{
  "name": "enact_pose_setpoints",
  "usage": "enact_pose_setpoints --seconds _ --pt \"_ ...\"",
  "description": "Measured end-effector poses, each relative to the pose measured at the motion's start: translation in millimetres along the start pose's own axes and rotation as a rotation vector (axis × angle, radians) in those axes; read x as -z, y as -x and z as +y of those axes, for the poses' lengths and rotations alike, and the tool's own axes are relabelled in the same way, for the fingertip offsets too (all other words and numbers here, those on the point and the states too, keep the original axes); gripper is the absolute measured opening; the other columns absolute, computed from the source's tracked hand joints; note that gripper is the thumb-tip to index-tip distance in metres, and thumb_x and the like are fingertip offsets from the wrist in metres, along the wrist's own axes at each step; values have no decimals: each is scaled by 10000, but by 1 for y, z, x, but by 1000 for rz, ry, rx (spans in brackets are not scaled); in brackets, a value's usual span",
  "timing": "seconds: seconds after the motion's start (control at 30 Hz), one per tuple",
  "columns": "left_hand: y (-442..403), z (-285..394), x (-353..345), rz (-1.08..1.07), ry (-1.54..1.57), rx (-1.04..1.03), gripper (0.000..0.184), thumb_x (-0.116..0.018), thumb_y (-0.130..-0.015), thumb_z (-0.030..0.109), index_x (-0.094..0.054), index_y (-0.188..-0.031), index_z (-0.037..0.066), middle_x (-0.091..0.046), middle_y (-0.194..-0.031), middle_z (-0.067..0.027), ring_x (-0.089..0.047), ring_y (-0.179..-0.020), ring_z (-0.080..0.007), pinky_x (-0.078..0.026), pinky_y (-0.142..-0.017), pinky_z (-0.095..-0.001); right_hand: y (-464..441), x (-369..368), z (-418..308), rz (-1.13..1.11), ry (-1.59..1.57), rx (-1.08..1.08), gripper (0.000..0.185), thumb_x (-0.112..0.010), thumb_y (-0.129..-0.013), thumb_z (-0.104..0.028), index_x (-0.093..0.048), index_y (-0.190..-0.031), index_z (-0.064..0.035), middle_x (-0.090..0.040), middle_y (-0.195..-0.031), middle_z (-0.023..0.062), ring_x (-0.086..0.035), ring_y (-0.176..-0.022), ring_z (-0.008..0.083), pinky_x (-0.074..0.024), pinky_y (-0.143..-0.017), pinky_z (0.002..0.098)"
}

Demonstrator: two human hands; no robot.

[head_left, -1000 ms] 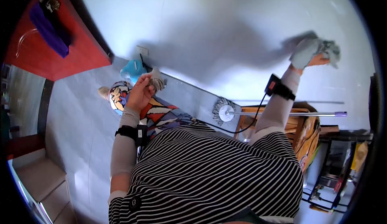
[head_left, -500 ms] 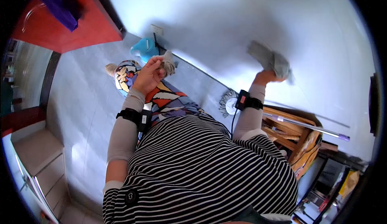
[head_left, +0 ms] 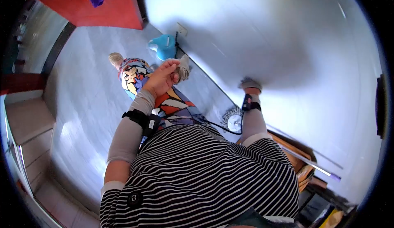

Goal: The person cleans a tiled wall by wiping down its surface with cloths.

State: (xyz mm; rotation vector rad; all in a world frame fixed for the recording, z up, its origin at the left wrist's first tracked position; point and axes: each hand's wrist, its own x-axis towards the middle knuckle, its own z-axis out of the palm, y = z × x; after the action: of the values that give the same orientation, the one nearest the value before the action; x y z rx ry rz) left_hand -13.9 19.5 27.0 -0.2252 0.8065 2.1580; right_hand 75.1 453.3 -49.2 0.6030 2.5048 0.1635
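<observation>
"In the head view, how do we handle the grey cloth (head_left: 249,82) well?"

"We do best to keep it flat and press evenly along the wall (head_left: 320,113)."

"Where is it?"

"Between two and three o'clock, seemingly against the wall, bunched and blurred at its edge. Our right hand (head_left: 253,90) has its fingers around it. Our left hand (head_left: 159,81), toward ten o'clock, curls narrow; we cannot tell whether it grips anything."

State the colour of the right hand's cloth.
The cloth is grey, best seen in the head view.
</observation>
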Motion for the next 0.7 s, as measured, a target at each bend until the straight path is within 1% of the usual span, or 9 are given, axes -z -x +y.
enact_pose_setpoints --seconds 0.07,0.13,0.2,0.27,0.33,0.37,0.47,0.57,0.7 --pt "1 2 -5 76 19 -10 127 -517 -951 172 -547 -1064 123 -509 -885 19 -508 -701 -93 -451 -650 -225 -33 9 -52 -79 -5 80 472 -608 -772 -472 -630 -1148 -189 -548 -1281 85 -511 -1172 320 -406 -982 467" --pt "0 4 -4 66 40 1 130 -521 -949 176 -545 -1064 121 -508 -868 16 -507 -699 -96 -453 -656 -235 -114 -53 -86 194 -48 290 450 -594 -783 -468 -629 -1154 -214 -542 -1285 89 -517 -1155 330 -403 -982 468" --pt "0 6 -2 99 53 -5 185 -536 -947 215 -525 -1098 109 -488 -829 23 -496 -711 -91 -450 -669 -229 -74 50 -159 68 71 385 375 -564 -811 -452 -655 -1103 -234 -574 -1241 79 -539 -1115 323 -412 -969 460" --pt "-2 6 1 71 73 -16 192 -521 -954 219 -519 -1106 102 -486 -828 20 -494 -710 -92 -447 -688 -242 -105 68 -200 219 196 701 286 -529 -852 -381 -677 -1042 -227 -608 -1186 69 -552 -1090 308 -431 -941 434" --pt "0 8 -3 65 79 -52 200 -515 -957 222 -515 -1115 100 -485 -819 21 -492 -706 -91 -445 -692 -248 -135 111 -250 296 -140 822 282 -478 -852 -296 -689 -966 -147 -670 -1032 96 -631 -944 288 -481 -853 429" --pt "0 8 -3 58 78 -68 207 -508 -960 224 -511 -1124 98 -484 -809 22 -490 -703 -90 -443 -696 -254 -151 129 -271 313 -262 931 260 -470 -857 -269 -688 -933 -149 -675 -1017 88 -636 -910 280 -493 -817 432" --pt "-1 7 0 55 76 -40 197 -519 -952 209 -518 -1124 111 -488 -836 31 -508 -717 -89 -439 -689 -232 -142 207 -317 321 -520 902 248 -461 -869 -245 -652 -969 -122 -655 -1046 107 -619 -943 293 -490 -833 447" --pt "1 9 -4 84 17 -47 222 -504 -962 235 -509 -1142 103 -478 -764 36 -487 -680 -87 -437 -684 -252 -133 231 -322 365 -578 909 241 -452 -881 -221 -616 -1004 -95 -635 -1074 126 -601 -976 306 -487 -849 462" --pt "-1 9 0 70 63 -60 216 -501 -964 238 -512 -1135 107 -478 -765 36 -490 -677 -85 -437 -683 -245 -94 191 -275 461 -212 884 239 -439 -897 -189 -568 -1051 -59 -608 -1113 151 -577 -1020 323 -484 -870 481"
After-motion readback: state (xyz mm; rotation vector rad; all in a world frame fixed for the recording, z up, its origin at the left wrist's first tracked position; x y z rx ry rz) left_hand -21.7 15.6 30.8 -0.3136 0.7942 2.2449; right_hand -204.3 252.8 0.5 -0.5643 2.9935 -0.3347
